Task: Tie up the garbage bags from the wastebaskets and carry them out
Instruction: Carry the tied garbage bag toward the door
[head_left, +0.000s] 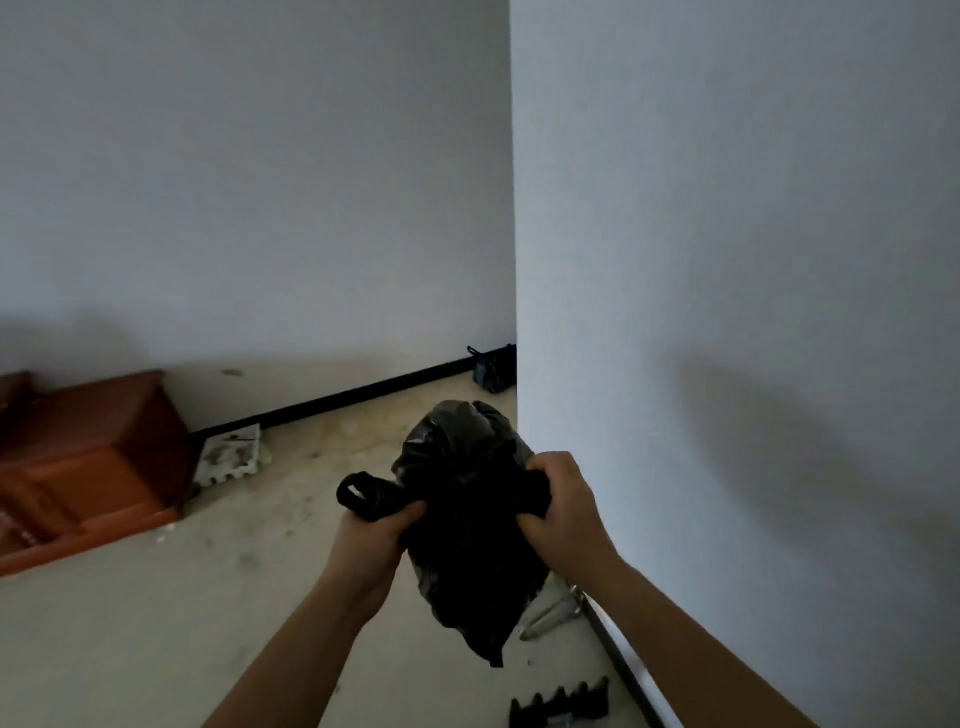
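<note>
A full black garbage bag hangs in the air in front of me, held up between both hands. My left hand grips the bag's left handle, whose loop sticks out to the left. My right hand is closed on the right handle, close to the wall corner. A second dark bag sits on the floor by the far corner of the wall.
A white wall juts out on the right, with a dark baseboard below. A brown wooden cabinet lies at the left, a white tray-like piece beside it. A black spiked item and metal tongs lie on the floor.
</note>
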